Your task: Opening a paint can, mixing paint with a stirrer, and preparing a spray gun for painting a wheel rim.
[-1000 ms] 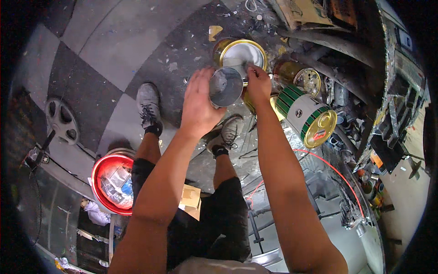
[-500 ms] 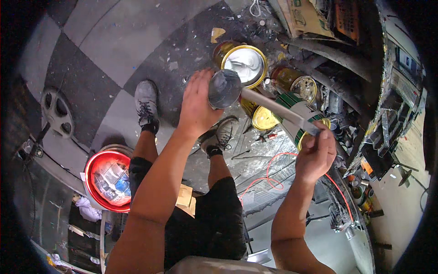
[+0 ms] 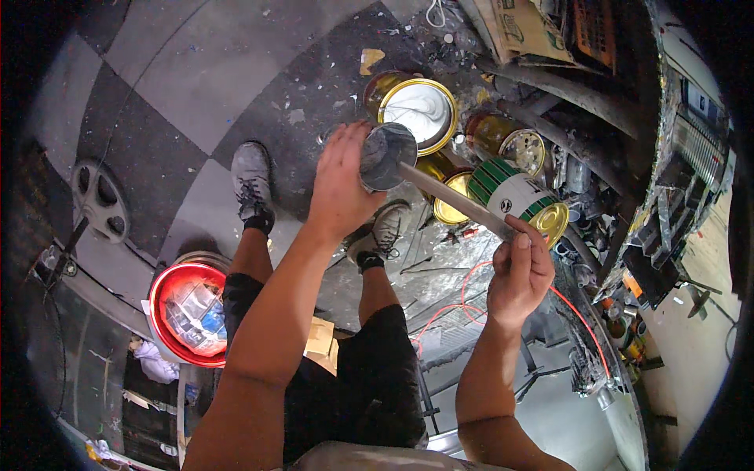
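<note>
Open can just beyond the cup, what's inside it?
Thick white stuff shows inside the can. The bottom is covered by it, and the cup hides some of the rim.

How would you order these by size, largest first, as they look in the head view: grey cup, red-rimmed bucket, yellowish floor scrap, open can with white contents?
1. Red-rimmed bucket
2. Open can
3. Grey cup, held in the left hand; it seems nearer the camera, which may enlarge it.
4. Yellowish scrap
</note>
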A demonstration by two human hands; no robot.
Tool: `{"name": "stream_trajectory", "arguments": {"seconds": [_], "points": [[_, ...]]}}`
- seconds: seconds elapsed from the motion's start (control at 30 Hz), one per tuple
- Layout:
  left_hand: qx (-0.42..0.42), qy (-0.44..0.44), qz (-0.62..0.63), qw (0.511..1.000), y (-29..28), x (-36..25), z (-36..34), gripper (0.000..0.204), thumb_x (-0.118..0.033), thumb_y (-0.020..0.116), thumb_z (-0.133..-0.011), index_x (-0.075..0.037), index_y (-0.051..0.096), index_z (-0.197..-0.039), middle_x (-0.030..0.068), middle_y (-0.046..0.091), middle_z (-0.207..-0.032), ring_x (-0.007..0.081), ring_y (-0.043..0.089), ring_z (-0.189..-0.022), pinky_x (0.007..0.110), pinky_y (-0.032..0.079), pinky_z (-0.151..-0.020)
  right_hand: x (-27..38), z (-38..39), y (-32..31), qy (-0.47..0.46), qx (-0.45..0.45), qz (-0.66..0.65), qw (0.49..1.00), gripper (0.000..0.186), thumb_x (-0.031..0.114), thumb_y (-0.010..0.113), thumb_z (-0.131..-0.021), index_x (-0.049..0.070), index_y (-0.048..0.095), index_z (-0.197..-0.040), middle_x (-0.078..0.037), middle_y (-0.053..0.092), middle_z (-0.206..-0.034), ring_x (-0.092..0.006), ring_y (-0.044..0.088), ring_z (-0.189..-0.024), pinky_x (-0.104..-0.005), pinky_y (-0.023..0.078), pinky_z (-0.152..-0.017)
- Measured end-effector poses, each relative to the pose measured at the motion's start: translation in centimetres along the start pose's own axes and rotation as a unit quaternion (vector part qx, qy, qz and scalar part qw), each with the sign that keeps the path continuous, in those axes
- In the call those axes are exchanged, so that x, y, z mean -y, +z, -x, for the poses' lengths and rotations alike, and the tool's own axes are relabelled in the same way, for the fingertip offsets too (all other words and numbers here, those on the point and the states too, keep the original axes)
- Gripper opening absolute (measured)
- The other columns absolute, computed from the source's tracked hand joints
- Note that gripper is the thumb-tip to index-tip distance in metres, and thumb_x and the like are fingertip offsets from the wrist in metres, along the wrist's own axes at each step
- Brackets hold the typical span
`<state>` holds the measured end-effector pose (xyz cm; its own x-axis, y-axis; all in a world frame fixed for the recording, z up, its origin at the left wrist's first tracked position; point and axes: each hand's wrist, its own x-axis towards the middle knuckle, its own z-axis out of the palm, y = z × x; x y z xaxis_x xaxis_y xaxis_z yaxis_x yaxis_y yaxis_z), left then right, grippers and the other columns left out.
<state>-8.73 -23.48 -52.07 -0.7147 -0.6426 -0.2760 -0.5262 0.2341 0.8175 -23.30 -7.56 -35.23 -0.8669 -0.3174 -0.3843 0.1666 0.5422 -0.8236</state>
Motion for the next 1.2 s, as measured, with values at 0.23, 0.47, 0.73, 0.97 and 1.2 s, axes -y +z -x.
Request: {"name": "stream_trajectory", "arguments": {"seconds": [0.23,0.47,0.73,0.97,1.2], "points": [[-0.001,0.008,0.010,1.000,0.1,-0.1,0.0,0.093,-0.012,0.088,-0.065,0.002,0.045,-0.147,0.0269,0.052,-0.147,0.0466,0.045,-0.142,0.050,0.035,-0.121,-0.1,0.6,0.0,0.008,-0.015,-0.008,1.000,0.031,0.020,0.060,-0.106,-0.006,0.071,-0.119,0.002,0.053,-0.066,-0.0045,0.043,-0.058,-0.0225,0.029,-0.053],[-0.011,-0.003,0.030,1.000,0.9,-0.1,0.2,0.093,-0.007,0.089,-0.063,-0.001,0.047,-0.147,0.0200,0.052,-0.150,0.0458,0.044,-0.142,0.051,0.036,-0.119,0.5,0.7,0.3,-0.008,-0.048,0.015,0.999,0.030,0.018,0.058,-0.106,-0.007,0.070,-0.119,0.001,0.055,-0.068,-0.0041,0.042,-0.057,-0.0221,0.029,-0.053],[-0.019,0.001,0.011,1.000,1.1,0.6,0.3,0.094,-0.008,0.089,-0.063,-0.002,0.046,-0.147,0.0199,0.052,-0.150,0.0451,0.044,-0.143,0.051,0.037,-0.119,0.2,-0.7,-0.5,-0.008,-0.080,-0.032,0.996,0.031,0.020,0.058,-0.106,-0.006,0.070,-0.117,0.004,0.050,-0.068,-0.0034,0.039,-0.058,-0.0208,0.027,-0.053],[-0.004,0.001,-0.009,1.000,1.2,0.0,0.0,0.098,-0.010,0.091,-0.061,0.002,0.045,-0.146,0.0279,0.053,-0.144,0.0481,0.047,-0.139,0.051,0.037,-0.119,-8.2,-8.9,3.6,0.022,-0.012,0.148,0.989,0.029,0.018,0.060,-0.104,-0.002,0.073,-0.121,-0.006,0.073,-0.093,-0.0104,0.062,-0.079,-0.0269,0.050,-0.073],[0.000,-0.047,0.048,0.998,1.9,0.4,0.0,0.097,-0.008,0.089,-0.060,-0.002,0.046,-0.147,0.0214,0.054,-0.147,0.0466,0.046,-0.139,0.051,0.037,-0.118,-14.4,-14.6,12.1,0.034,0.131,0.357,0.924,0.035,0.035,0.062,-0.100,0.012,0.076,-0.122,-0.021,0.074,-0.115,-0.0405,0.071,-0.106,-0.0463,0.054,-0.096]]}}
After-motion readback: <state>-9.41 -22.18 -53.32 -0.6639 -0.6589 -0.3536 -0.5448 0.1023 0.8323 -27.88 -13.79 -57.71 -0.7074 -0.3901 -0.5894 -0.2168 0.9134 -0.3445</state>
